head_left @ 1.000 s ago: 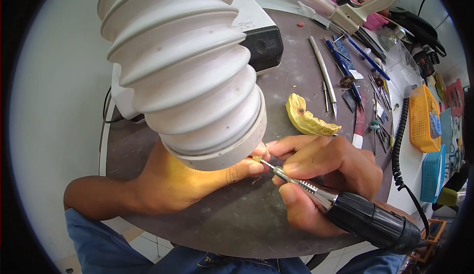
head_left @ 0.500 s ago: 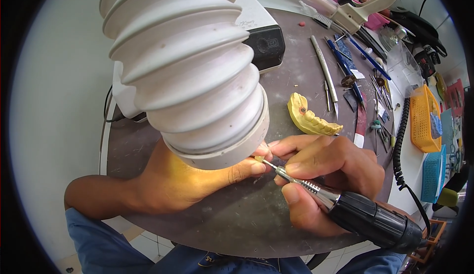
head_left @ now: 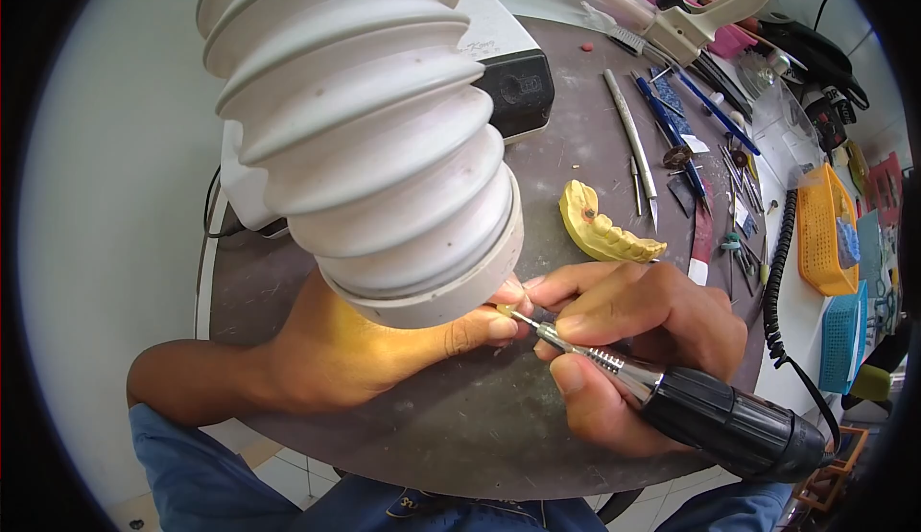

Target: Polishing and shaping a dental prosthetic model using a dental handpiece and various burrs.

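Observation:
Below the mouth of a white ribbed suction hose (head_left: 384,139), my left hand (head_left: 379,364) pinches a small pale yellow piece (head_left: 506,310) between thumb and fingertip. The hose hides part of that hand, and the piece is too small to name exactly. My right hand (head_left: 662,326) grips a rotary handpiece (head_left: 720,417) with a black body and a silver nose. Its thin bur touches or nearly touches the yellow piece. Fingertips of both hands meet beside it. Just beyond my right hand lies a yellow plaster dental model (head_left: 609,227) with a row of teeth.
Carving knives (head_left: 630,139), blue-handled tools (head_left: 672,129) and loose burs (head_left: 739,182) lie on the grey table (head_left: 432,436) to the right. An orange basket (head_left: 825,230) and a blue basket (head_left: 844,338) stand past its edge, near a coiled black cord (head_left: 779,283). A white box-shaped unit (head_left: 513,43) sits behind the hose.
The rear of the handpiece has shifted very slightly right and up in my right hand. Both hands keep their grip at nearly the same spot.

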The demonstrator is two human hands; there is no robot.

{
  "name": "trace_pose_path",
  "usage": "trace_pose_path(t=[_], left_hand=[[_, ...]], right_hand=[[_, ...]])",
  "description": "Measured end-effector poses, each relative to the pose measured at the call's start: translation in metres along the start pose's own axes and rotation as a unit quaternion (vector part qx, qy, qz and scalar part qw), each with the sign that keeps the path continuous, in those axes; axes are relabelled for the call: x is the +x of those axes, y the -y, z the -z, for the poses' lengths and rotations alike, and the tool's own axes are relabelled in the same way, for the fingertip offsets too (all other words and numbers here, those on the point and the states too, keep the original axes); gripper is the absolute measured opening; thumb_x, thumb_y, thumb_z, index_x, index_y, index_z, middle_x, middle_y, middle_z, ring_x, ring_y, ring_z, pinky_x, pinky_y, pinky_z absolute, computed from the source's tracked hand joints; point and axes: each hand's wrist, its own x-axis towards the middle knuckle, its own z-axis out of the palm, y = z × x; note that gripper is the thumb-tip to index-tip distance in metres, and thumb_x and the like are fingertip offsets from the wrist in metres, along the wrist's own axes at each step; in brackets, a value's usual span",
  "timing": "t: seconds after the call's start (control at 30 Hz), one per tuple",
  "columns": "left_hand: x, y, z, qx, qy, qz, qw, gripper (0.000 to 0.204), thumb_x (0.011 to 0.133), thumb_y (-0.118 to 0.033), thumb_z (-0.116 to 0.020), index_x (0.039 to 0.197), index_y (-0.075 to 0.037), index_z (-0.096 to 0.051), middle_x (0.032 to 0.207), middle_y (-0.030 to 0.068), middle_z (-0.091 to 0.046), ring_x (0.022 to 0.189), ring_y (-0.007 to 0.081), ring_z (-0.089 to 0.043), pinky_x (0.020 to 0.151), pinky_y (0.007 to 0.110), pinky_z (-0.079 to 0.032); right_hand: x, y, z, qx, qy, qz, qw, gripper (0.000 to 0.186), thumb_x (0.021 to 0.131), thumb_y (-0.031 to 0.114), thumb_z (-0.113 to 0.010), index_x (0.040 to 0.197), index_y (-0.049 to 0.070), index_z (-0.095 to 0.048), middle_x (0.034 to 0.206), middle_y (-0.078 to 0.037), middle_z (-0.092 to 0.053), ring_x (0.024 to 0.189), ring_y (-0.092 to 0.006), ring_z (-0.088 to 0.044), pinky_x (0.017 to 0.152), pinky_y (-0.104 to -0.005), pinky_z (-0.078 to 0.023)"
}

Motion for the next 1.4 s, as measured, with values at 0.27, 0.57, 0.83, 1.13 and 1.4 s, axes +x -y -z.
trace_pose_path(t=[0.27,0.57,0.83,1.13,1.4], left_hand=[[0.002,-0.002,0.001,0.003,0.013,0.004,1.0,0.023,0.093,0.008,-0.062,0.111,-0.003,-0.054,0.108,0.0171,-0.062,0.101,0.0218,-0.066,0.088,0.033,-0.057],[0.002,-0.001,0.002,0.011,0.004,0.01,1.0,0.019,0.093,0.005,-0.064,0.107,-0.002,-0.054,0.104,0.0167,-0.064,0.097,0.0208,-0.066,0.086,0.033,-0.056],[0.002,-0.004,-0.001,-0.013,-0.01,0.026,1.0,0.018,0.092,0.005,-0.065,0.105,-0.002,-0.055,0.103,0.0162,-0.064,0.096,0.0201,-0.066,0.086,0.033,-0.056],[0.002,0.0,-0.005,-0.054,-0.057,0.017,0.997,0.02,0.088,-0.01,-0.077,0.105,0.0,-0.071,0.101,0.0077,-0.073,0.095,0.0141,-0.069,0.085,0.028,-0.056],[0.002,-0.003,-0.001,-0.002,-0.003,0.012,1.0,0.019,0.092,0.005,-0.066,0.106,-0.002,-0.055,0.103,0.0154,-0.064,0.097,0.0196,-0.066,0.088,0.033,-0.056]], right_hand=[[0.001,0.006,0.003,-0.011,0.008,-0.023,1.0,0.017,0.081,0.0,-0.072,0.093,-0.002,-0.061,0.079,-0.015,-0.068,0.095,-0.0329,-0.072,0.083,-0.0387,-0.058],[0.0,0.004,0.003,-0.006,0.018,-0.018,1.0,0.02,0.082,0.0,-0.073,0.096,-0.002,-0.06,0.081,-0.015,-0.068,0.095,-0.0328,-0.073,0.079,-0.0371,-0.059],[-0.001,0.006,0.006,-0.013,0.021,-0.025,0.999,0.021,0.083,0.001,-0.074,0.097,-0.001,-0.059,0.083,-0.015,-0.068,0.095,-0.032,-0.073,0.081,-0.0375,-0.059],[-0.001,0.009,0.006,-0.014,0.021,-0.03,0.999,0.02,0.083,0.0,-0.074,0.097,-0.002,-0.059,0.082,-0.014,-0.069,0.097,-0.0326,-0.072,0.081,-0.038,-0.059],[0.0,0.008,0.006,-0.018,0.022,-0.023,0.999,0.02,0.083,0.0,-0.074,0.096,-0.002,-0.059,0.082,-0.014,-0.069,0.097,-0.0324,-0.072,0.081,-0.0373,-0.059]])
